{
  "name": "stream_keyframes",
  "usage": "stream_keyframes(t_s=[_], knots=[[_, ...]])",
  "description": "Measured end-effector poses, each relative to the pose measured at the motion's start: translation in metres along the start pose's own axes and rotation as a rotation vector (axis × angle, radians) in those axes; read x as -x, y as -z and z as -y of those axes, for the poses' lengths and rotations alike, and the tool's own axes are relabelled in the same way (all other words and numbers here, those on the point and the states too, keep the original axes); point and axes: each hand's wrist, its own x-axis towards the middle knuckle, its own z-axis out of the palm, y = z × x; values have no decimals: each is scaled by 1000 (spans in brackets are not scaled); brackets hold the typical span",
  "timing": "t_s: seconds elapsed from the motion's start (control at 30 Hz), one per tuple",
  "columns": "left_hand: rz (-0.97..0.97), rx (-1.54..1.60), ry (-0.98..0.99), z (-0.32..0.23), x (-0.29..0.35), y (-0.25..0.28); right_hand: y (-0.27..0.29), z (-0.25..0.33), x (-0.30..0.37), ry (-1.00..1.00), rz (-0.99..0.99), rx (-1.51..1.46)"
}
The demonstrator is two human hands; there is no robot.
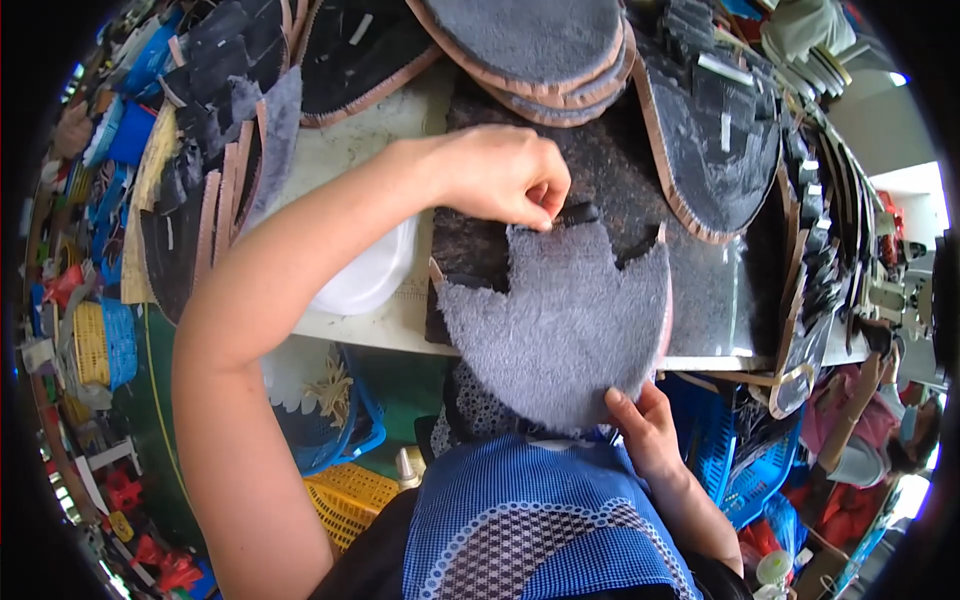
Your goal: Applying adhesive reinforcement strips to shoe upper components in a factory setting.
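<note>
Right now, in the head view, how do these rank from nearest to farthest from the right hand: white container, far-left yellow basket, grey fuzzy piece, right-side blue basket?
1. Grey fuzzy piece: held at its lower edge by the right hand.
2. Right-side blue basket: just right of the hand.
3. White container: over to the left.
4. Far-left yellow basket: near the picture's left rim.

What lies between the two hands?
A grey fuzzy piece, in the head view: the left hand is at its top end, and the right hand holds its lower right edge.

Right hand (648,430): fingertips hidden under fleece piece (555,325); white tub (372,272) partly behind left forearm (310,250); grey stack (535,35) cropped above
</note>
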Motion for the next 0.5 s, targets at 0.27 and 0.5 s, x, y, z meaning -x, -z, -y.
stream_keyframes(t_s=[0.27, 0.5], knots=[[-1170, 183, 170, 29, 122, 61, -57, 178, -67, 789, 266, 135], [-789, 204, 401, 7, 167, 5, -97, 229, -253, 698, -161, 750]])
